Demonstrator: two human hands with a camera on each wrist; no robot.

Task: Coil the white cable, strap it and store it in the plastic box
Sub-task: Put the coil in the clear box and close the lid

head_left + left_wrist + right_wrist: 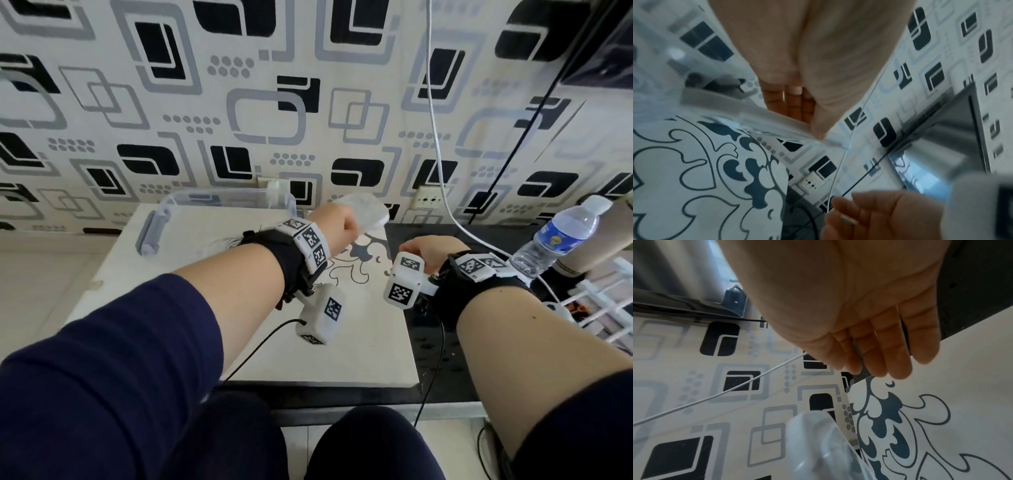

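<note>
Our left hand (797, 91) grips what seems the clear plastic box lid (364, 209), edge-on; our right hand (875, 216) pinches the thin white cable (840, 164) running upward.

Both forearms reach forward; the left hand (337, 222) is raised with curled fingers, the right hand (430, 251) lower, fingers bent downward.

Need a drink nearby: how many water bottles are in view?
1: a bottle at the far right, just beyond the right hand. The arms may hide others.
</note>
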